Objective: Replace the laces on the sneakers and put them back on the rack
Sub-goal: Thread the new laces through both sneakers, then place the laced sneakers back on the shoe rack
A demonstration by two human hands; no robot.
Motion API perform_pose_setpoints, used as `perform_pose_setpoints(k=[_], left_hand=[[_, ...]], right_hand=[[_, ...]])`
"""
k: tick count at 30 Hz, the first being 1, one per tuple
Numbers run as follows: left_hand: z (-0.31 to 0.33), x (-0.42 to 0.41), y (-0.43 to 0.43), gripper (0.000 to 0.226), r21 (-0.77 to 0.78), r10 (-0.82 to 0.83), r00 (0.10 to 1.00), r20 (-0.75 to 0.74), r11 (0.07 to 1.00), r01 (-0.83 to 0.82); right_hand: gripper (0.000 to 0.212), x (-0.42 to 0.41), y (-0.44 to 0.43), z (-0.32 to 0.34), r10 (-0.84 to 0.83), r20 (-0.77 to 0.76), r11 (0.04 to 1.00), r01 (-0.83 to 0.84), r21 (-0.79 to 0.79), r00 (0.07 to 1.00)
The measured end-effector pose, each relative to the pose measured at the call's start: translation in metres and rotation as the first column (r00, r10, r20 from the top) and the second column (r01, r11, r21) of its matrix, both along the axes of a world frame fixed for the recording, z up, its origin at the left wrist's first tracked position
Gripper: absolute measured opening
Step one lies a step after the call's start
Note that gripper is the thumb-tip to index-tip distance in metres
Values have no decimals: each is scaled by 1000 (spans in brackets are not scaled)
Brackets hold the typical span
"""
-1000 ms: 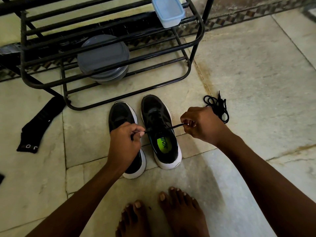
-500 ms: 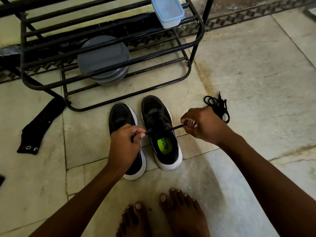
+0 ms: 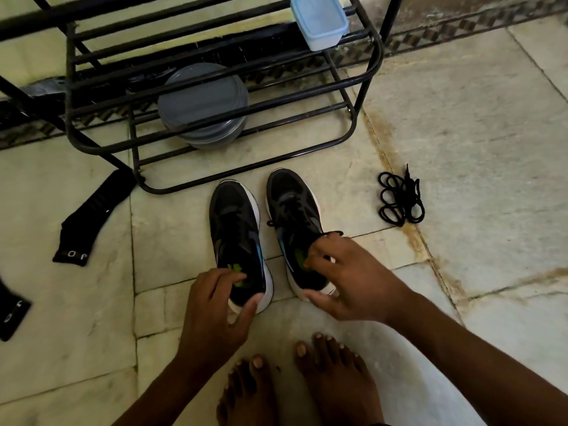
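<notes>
Sneakers: left one (image 3: pixel 236 238) and right one (image 3: pixel 295 222) side by side, toes toward rack (image 3: pixel 365 78); left hand (image 3: pixel 215 312) and right hand (image 3: pixel 347 281) each loosely cupping own heel, fingers spread, not clamped.

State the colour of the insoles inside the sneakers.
Bright green insoles, seen through the sneakers' openings in the head view.

sneakers: 2 (image 3: pixel 235 238) (image 3: pixel 296 229) | black socks left of the sneakers: 2 (image 3: pixel 92 216) (image 3: pixel 12 312) | coiled lace right of them: 1 (image 3: pixel 399 201) | containers on rack behind them: 2 (image 3: pixel 318 21) (image 3: pixel 203 103)
</notes>
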State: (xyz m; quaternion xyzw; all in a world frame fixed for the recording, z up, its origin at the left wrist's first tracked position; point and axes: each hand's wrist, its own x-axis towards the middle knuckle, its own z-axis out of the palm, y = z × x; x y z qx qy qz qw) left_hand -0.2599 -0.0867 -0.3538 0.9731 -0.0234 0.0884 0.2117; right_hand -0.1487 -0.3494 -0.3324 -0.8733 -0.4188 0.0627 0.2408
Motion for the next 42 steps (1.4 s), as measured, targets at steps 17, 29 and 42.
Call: perform_pose_setpoints(k=[17,29,42], left_hand=[[40,4,5,21,344,-434,901,-9,845,410],[190,21,15,33,397,-630,776,2,713,578],[330,27,16,23,245,-613,787,62,774,584]], right_hand=[[43,6,30,37,336,256,912,-244,-330,907],[26,20,30,206,468,144,879,-442,-180,872],[27,-2,9,331,338,275,940,-308,-148,900]])
